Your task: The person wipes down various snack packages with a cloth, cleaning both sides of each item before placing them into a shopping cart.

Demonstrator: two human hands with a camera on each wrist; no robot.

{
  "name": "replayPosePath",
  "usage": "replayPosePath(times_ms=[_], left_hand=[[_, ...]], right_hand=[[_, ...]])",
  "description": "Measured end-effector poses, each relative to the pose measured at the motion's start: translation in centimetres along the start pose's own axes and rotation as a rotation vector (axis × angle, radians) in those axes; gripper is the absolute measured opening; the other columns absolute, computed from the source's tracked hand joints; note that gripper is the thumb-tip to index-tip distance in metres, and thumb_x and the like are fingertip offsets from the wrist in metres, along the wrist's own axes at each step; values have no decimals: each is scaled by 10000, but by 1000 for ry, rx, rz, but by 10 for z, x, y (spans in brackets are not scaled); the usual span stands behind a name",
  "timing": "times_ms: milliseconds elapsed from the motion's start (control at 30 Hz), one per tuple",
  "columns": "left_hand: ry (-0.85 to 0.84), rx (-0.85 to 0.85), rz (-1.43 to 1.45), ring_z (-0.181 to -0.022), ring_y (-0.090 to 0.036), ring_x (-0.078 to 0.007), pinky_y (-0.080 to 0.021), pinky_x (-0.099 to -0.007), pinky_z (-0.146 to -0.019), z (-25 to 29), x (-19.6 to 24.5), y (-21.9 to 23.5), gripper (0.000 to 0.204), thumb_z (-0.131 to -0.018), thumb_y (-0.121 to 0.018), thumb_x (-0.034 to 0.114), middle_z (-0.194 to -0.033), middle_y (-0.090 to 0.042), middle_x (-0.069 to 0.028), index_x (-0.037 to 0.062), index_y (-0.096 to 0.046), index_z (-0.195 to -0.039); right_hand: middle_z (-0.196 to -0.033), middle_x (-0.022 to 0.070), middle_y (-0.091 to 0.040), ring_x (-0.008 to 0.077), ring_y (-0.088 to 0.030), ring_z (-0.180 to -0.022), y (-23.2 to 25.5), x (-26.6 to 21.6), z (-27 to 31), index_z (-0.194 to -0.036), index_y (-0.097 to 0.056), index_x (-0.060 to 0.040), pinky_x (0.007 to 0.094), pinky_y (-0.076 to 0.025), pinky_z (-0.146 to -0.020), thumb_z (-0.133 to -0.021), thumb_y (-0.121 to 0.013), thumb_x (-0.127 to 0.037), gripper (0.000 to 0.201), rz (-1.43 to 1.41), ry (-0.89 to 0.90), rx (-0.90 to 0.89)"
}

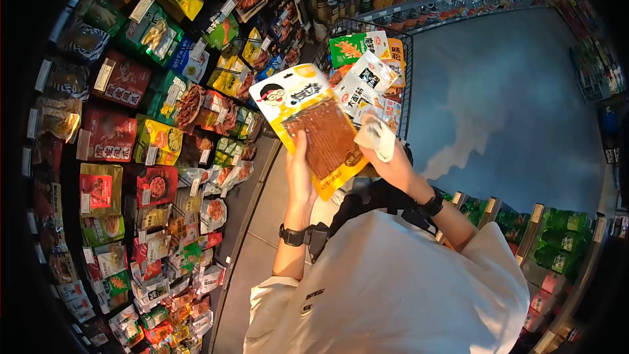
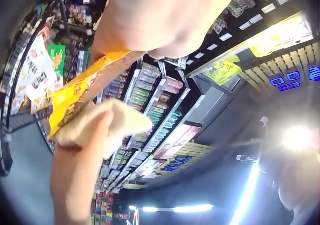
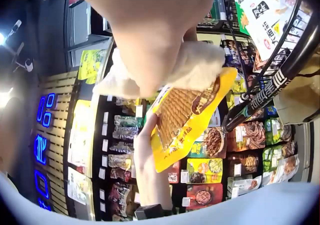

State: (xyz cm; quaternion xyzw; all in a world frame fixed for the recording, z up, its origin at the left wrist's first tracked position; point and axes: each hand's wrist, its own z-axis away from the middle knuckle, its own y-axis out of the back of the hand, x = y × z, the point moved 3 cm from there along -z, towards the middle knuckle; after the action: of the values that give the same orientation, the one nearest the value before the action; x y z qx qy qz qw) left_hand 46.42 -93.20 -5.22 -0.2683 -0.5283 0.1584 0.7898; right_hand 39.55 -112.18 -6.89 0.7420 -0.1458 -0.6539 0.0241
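My left hand [image 1: 300, 174] grips a large yellow and white snack pouch [image 1: 321, 134] by its left edge, thumb across its front. Brown strips show through the pouch's clear window, and a cartoon face is printed near its top. At the lower right edge of the pouch, my right hand [image 1: 396, 167] holds a crumpled white cloth [image 1: 375, 141]. In the right wrist view the cloth [image 3: 200, 60] overlaps the top of the pouch [image 3: 187, 115]. From the left wrist, the pouch [image 2: 72, 97] appears nearly edge-on beside the bunched cloth [image 2: 112, 122].
A black wire shopping cart [image 1: 409, 69] stands just beyond the pouch, with several snack packs [image 1: 367, 82] inside. Shelves of hanging snack bags [image 1: 157, 141] line the left side. Green bottle packs [image 1: 560, 239] sit on a rack at the lower right. Grey floor [image 1: 504, 105] stretches ahead.
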Motion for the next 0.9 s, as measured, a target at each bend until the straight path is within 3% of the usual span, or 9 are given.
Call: replayPosePath(times_ms=[33, 133, 233, 333, 367, 533, 700, 800, 900], left_hand=[[-21, 13, -47, -1180, -590, -178, -469, -327, -1008, 6, -8, -19, 446, -1043, -548, 300, -1337, -581, -99, 15, -482, -1381], [-6, -30, -149, -1186, -586, -180, -464, -331, -1018, 14, -11, -48, 458, -1042, -550, 294, -1339, -582, -96, 13, -474, -1396], [45, -14, -175, -1214, -563, -170, -442, -332, -1046, 8, -19, -48, 468, -1036, -563, 292, -1363, -566, -86, 21, -473, -1406], [-124, -23, -350, -1172, -576, -149, -463, -318, -1004, 4, -35, -65, 451, -1055, -526, 312, -1317, -591, -81, -3, -492, -1376], [-171, -16, -408, -1071, -591, -118, -479, -290, -939, 2, -40, -73, 441, -1051, -534, 328, -1237, -623, -53, -5, -525, -1341], [182, -265, -935, -963, -561, -89, -478, -267, -860, 5, -64, -114, 429, -1048, -535, 352, -1106, -647, -45, -2, -563, -1289], [-32, -358, -844, -1074, -574, -164, -454, -318, -967, 0, -103, -135, 430, -1066, -497, 314, -1168, -644, -96, -26, -524, -1327], [-117, -200, -829, -1076, -577, -171, -451, -313, -971, 4, -112, -145, 415, -1067, -496, 304, -1173, -648, -100, -21, -533, -1323], [-159, 132, -543, -1050, -585, -149, -462, -309, -955, 2, -115, -137, 360, -1065, -504, 265, -1173, -652, -78, -13, -565, -1285]], right_hand=[[-1330, 175, -558, 242, -569, -1203, -4, 1, 0, -1434, -412, 35, 329, -439, -1037, -963, -662, -160, 568, 150, 161, 38], [-1277, 81, -581, 139, -554, -1157, 3, 20, 1, -1406, -452, 21, 289, -459, -984, -971, -674, -234, 552, -309, -243, -169], [-1224, 39, -599, 89, -553, -1107, 31, 15, -5, -1369, -500, -2, 264, -475, -940, -951, -708, -247, 527, -547, -350, -158], [-1180, 20, -618, 82, -573, -1063, 62, 27, -16, -1342, -521, -18, 252, -487, -905, -934, -732, -248, 514, -483, -287, -148], [-1183, 6, -620, 79, -582, -1045, 72, 46, -19, -1344, -517, -22, 256, -492, -905, -931, -735, -235, 513, -475, -303, -119], [-1302, 51, -598, 138, -586, -1187, 146, 54, -47, -1383, -477, -72, 304, -483, -1010, -975, -667, -164, 459, -917, -288, 215], [-1305, 51, -595, 144, -571, -1210, 184, 94, -49, -1373, -486, -75, 319, -481, -1009, -992, -647, -201, 433, -959, -372, 391], [-1299, 43, -596, 135, -581, -1180, 175, 109, -37, -1373, -492, -84, 305, -480, -992, -983, -661, -216, 444, -986, -469, 306], [-1286, 37, -592, 114, -581, -1140, 147, 120, -7, -1374, -490, -74, 272, -478, -966, -944, -708, -193, 496, -728, -530, -176]])
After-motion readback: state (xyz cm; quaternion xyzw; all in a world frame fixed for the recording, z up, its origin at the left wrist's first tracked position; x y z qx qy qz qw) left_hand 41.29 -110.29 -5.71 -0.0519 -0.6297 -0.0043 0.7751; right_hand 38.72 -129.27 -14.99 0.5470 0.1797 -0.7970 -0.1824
